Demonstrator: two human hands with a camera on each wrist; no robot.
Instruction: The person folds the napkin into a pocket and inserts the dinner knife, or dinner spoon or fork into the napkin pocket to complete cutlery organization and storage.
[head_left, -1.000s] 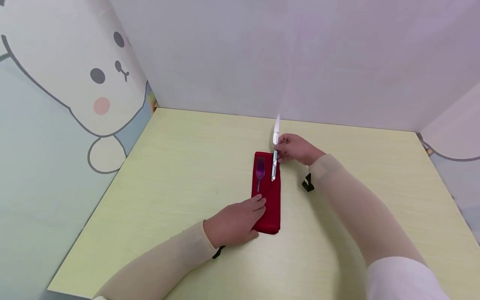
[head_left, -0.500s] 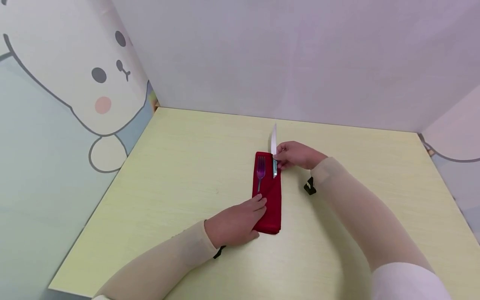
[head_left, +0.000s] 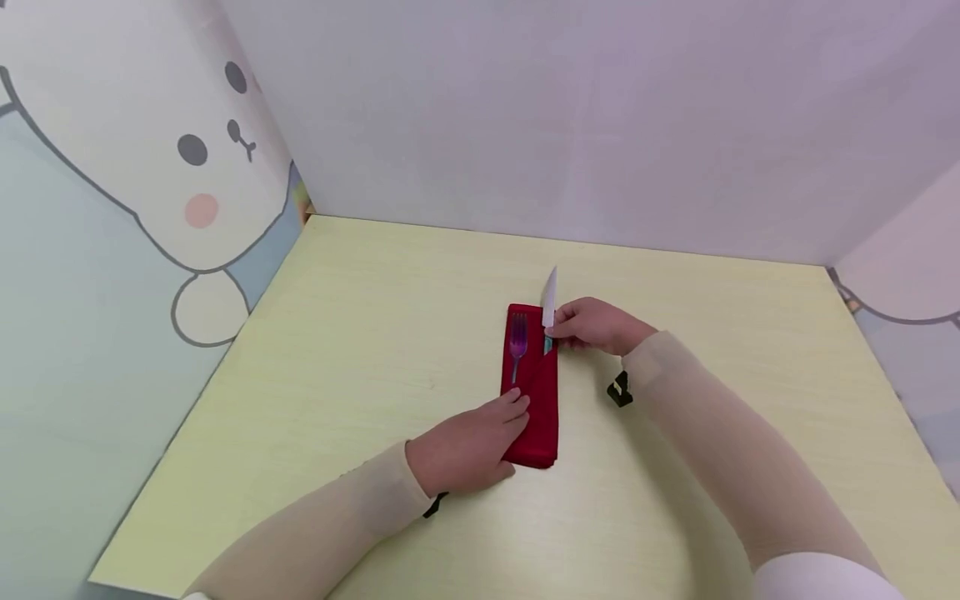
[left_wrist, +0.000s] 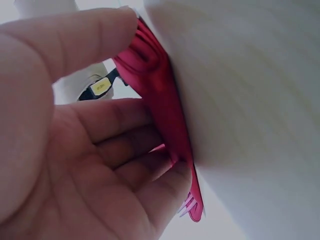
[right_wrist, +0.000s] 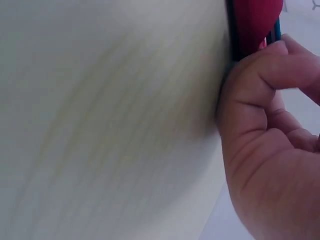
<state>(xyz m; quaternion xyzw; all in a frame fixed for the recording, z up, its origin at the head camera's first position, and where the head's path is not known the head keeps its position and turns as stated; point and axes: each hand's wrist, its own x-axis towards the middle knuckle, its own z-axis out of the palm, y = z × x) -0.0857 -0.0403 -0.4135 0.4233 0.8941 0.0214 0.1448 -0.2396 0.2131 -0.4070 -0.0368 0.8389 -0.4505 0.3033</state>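
A folded red napkin [head_left: 542, 429] lies lengthwise at the middle of the table. On its upper left part is a fork [head_left: 518, 337], tines away from me, its handle end tucked into the fold. My right hand [head_left: 595, 324] pinches a knife [head_left: 550, 302] between thumb and fingers at the napkin's upper right. The blade points away, past the napkin's far end, and the lower handle is inside the fold. Flat on the napkin's lower left rest the fingers of my left hand [head_left: 468, 444]. In the left wrist view, the thumb is by the rolled edge of the napkin [left_wrist: 145, 57].
The pale yellow table [head_left: 360, 333] meets a plain whitish wall [head_left: 570, 117] at the back. A side wall [head_left: 97, 250] with a cartoon animal stands on the left, another on the right. A black strap clip [head_left: 619, 390] hangs under my right wrist.
My right hand has drawn the knife toward me, so more of its handle is now hidden in the napkin's fold. The left hand and the fork have stayed put.
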